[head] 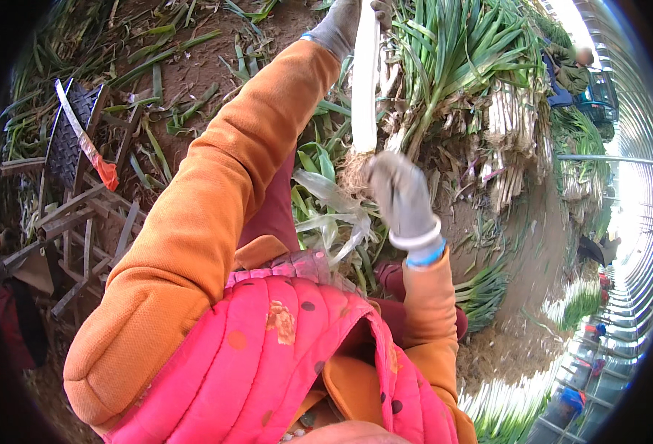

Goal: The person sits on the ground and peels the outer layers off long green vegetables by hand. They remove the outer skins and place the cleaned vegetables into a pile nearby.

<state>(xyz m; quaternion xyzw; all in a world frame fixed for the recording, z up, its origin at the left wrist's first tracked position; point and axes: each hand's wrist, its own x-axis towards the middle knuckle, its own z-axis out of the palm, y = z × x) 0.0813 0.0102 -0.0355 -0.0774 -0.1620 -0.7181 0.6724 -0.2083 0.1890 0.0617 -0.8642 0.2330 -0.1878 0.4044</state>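
Note:
My left hand (344, 26), in a grey glove, grips the upper part of a thick white leek or large green onion stalk (364, 89) at the top of the view. The stalk hangs roughly upright in the picture, its root tuft (354, 173) downward. Beside the roots is my right hand (403, 191), gloved and curled, with a white band at the wrist. It is slightly blurred, so whether its fingers pinch the roots is unclear. Pale peeled leaves (337, 194) lie below the tuft. Green-topped onions (448, 50) are heaped just right of the stalk.
Bundled white stalks (512, 119) lie at the right. At the left are a broken wooden frame (76, 216) and a strip with an orange-red end (85, 141). Leaf scraps litter the soil. A person (570, 72) sits at the upper right, and more onions (481, 294) lie beyond my right arm.

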